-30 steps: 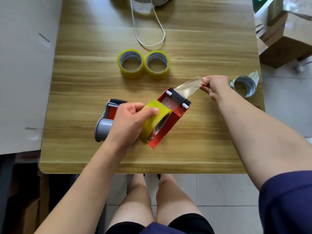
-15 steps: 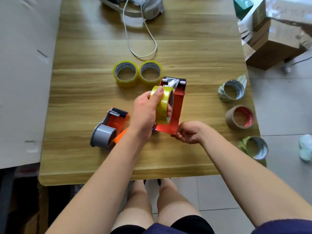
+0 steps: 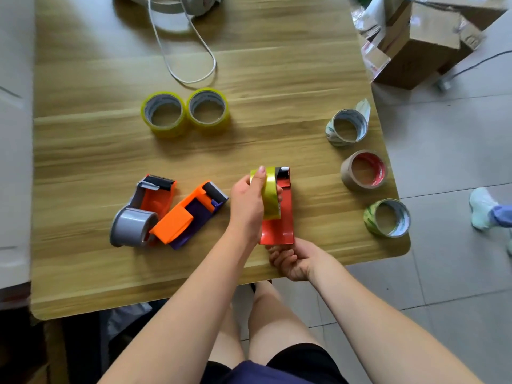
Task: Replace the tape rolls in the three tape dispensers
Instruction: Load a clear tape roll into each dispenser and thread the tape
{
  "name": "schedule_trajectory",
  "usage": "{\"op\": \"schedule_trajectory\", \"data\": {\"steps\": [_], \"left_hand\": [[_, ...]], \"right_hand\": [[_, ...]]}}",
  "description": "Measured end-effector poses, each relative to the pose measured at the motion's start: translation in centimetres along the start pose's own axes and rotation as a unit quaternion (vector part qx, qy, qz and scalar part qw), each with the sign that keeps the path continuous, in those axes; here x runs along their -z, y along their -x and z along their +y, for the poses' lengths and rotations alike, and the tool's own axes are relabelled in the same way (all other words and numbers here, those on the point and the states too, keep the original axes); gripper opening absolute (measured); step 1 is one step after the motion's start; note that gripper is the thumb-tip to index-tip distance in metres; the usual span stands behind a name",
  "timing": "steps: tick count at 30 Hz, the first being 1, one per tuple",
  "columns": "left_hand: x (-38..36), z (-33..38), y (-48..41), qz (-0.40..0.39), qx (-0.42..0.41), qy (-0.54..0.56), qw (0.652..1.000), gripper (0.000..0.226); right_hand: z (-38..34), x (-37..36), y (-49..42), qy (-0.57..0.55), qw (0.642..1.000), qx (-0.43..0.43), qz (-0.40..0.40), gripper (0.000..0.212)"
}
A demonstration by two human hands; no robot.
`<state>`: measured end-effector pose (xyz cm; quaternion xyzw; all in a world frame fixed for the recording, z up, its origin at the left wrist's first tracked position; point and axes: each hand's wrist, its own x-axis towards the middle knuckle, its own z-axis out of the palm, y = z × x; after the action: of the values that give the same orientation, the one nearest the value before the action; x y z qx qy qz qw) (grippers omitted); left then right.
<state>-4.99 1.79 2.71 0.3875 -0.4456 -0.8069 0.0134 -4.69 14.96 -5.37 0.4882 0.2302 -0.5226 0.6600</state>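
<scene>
Yellow tape roll [image 3: 270, 196] sits clamped in my left hand [image 3: 246, 206] grip against the red dispenser [image 3: 279, 214], whose near end my right hand [image 3: 291, 261] pinches

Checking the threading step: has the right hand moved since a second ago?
Yes. The right hand has come from beside the grey-lined roll near the table's right edge back to the red dispenser's near end.

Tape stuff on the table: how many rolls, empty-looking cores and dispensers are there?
Yellow tape rolls: 3, two lying flat, one gripped by the left hand
Nearly empty cores along the right edge: 3
Dispensers: 3, grey-and-orange, orange-and-purple, red held by the right hand
Total: 9
</scene>
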Motion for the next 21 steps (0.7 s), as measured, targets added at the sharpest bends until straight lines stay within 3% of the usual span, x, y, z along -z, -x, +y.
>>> {"op": "schedule_trajectory", "data": {"steps": [10,16,21], "left_hand": [[-0.7,-5.3,1.1,-0.007,-0.040,-0.097,0.994,0.014],[-1.1,-7.5,0.9,-0.007,-0.045,-0.102,0.994,0.007],[-0.8,-8.6,0.8,-0.013,-0.037,-0.111,0.993,0.011]], "right_hand": [[-1.2,0.9,0.2,-0.058,0.997,0.029,0.042,0.020],[-1.3,1.3,0.3,-0.113,0.990,0.075,0.043,0.060],[0.0,0.6,0.7,-0.103,0.987,0.094,0.083,0.063]]}}
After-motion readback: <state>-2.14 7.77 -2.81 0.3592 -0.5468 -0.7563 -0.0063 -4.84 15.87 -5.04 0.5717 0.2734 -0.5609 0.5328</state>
